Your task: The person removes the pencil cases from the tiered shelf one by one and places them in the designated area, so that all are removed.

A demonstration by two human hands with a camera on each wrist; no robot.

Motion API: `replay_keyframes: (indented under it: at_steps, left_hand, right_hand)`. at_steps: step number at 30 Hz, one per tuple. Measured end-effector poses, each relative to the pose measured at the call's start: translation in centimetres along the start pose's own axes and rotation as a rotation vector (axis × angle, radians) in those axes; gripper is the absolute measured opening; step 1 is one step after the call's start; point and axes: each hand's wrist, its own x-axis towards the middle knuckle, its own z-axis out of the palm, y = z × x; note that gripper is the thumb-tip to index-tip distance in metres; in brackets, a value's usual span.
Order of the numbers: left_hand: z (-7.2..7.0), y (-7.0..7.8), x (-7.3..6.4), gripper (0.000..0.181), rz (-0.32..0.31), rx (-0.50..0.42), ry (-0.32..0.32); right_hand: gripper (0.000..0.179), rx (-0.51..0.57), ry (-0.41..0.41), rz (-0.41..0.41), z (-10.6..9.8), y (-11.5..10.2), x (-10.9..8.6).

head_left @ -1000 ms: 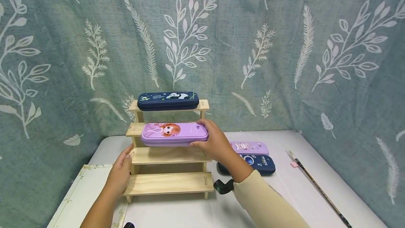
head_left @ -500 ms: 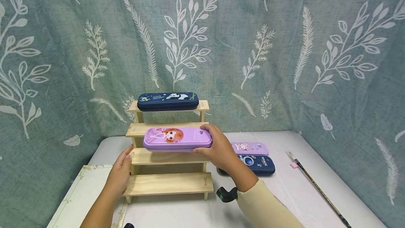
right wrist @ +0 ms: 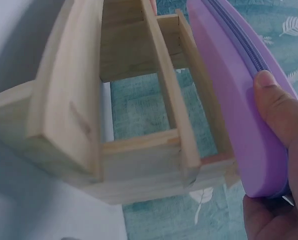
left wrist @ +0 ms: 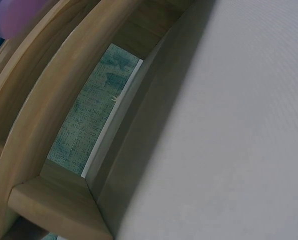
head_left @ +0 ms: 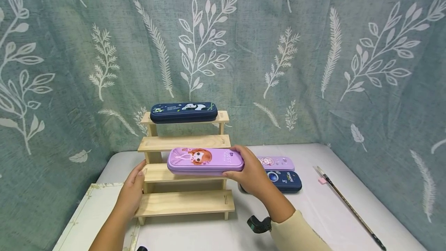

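A purple pencil case [head_left: 205, 161] with a red-haired girl on its lid is gripped at its right end by my right hand [head_left: 252, 173]. In the right wrist view, the thumb [right wrist: 277, 102] lies along its zip side. The case is over the front of a four-step wooden stand [head_left: 186, 203], around the third step from the top. My left hand [head_left: 131, 189] rests against the stand's left side, with fingers extended and some hidden. On the top step lies a dark blue panda pencil case [head_left: 184, 113].
Right of the stand, a lilac pencil case [head_left: 278, 163] lies behind a navy space pencil case [head_left: 287, 181], partly hidden by my right hand. A writing brush [head_left: 350, 208] lies far right. A pale patterned board [head_left: 90, 216] is at left. A leaf-print curtain [head_left: 244, 69] stands behind.
My right hand has brought the purple pencil case down and to the right, off the second step and toward me. The left hand stays at the stand's side.
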Motion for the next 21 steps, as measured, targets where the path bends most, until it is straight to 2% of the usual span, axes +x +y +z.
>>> replay_keyframes:
  at_steps: [11,21]
  left_hand:
    - [0.0,0.1,0.0,0.058,0.027,0.016,-0.014]
    - [0.0,0.1,0.0,0.057,0.032,0.011,-0.006]
  right_hand:
    - [0.083,0.028,0.026,0.044,-0.5,2.6,-1.7]
    - [0.086,0.049,0.009,0.088,-1.5,4.5,-3.3]
